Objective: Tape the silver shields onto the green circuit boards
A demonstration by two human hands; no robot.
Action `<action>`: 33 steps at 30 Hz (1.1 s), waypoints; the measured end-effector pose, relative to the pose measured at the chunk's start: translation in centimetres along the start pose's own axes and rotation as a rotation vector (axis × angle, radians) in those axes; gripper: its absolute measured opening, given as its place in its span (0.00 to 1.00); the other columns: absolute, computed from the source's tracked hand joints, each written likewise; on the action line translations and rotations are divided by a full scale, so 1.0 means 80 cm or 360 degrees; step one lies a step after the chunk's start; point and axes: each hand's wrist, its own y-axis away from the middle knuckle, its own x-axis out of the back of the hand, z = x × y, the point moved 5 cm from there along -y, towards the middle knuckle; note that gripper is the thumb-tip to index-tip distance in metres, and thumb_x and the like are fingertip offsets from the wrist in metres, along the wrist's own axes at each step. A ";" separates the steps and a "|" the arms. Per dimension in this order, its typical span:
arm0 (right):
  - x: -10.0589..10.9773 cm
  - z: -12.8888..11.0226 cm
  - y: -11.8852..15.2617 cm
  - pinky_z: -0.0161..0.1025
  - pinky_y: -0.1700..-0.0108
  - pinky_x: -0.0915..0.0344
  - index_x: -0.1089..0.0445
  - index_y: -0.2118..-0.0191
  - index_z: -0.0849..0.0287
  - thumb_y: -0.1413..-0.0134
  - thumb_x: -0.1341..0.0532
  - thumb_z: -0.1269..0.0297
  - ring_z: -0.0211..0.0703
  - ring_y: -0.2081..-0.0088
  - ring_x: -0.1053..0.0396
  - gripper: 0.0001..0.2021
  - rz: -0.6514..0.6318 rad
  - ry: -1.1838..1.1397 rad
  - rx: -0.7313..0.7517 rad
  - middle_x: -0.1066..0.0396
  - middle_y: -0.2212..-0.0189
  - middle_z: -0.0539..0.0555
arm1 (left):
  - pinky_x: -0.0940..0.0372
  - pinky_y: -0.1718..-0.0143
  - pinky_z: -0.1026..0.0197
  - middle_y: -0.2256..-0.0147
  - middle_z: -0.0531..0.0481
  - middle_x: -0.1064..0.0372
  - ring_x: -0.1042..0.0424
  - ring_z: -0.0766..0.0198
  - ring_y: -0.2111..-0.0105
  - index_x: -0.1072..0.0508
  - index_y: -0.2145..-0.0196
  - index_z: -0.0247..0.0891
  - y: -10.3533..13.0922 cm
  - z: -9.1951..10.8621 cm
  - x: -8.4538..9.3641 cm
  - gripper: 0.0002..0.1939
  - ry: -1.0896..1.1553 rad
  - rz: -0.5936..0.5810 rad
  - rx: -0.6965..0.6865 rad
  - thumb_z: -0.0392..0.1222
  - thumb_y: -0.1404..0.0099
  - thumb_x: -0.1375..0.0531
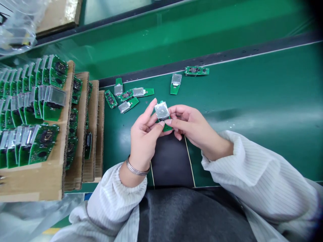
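Between both hands, above a black mat [172, 161], is a green circuit board [167, 128] with a small silvery display [162, 110] on its upper part. My left hand [146, 132] grips the board from the left, its thumb on the lower front and its index finger stretched up beside the display. From the right, my right hand [189, 126] pinches the board's lower edge, its thumb on the front and other fingers curled behind or beside it. The board's back and the fingertips behind it are hidden.
Several loose circuit boards [128, 106] lie on the green table [252, 101] ahead and left, with two more, one a display board [175, 84] and one a bare-faced board [196, 71], farther back. Cardboard racks [32, 183] of upright boards stand at left. A dark ledge runs behind.
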 end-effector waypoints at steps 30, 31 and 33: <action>-0.003 -0.003 0.000 0.30 0.83 0.36 0.29 0.63 0.61 0.54 0.27 0.64 0.29 0.83 0.37 0.13 0.0015 0.0042 -0.0018 0.38 0.75 0.41 | 0.20 0.61 0.63 0.43 0.51 0.24 0.23 0.53 0.45 0.31 0.35 0.52 0.003 0.004 -0.002 0.31 0.0003 -0.0045 -0.0065 0.33 0.34 0.37; -0.003 -0.003 0.000 0.30 0.83 0.36 0.29 0.63 0.61 0.53 0.28 0.64 0.29 0.82 0.37 0.13 0.0014 0.0040 -0.0015 0.39 0.75 0.42 | 0.21 0.61 0.62 0.43 0.51 0.24 0.23 0.53 0.45 0.32 0.35 0.52 0.004 0.004 -0.003 0.31 0.0002 -0.0055 -0.0067 0.33 0.34 0.37; -0.003 -0.001 0.001 0.30 0.83 0.35 0.29 0.63 0.60 0.52 0.28 0.63 0.29 0.82 0.37 0.13 0.0014 0.0042 -0.0011 0.40 0.75 0.41 | 0.21 0.60 0.63 0.43 0.51 0.24 0.23 0.54 0.45 0.32 0.35 0.52 0.004 0.003 -0.005 0.31 0.0001 -0.0065 -0.0069 0.33 0.33 0.38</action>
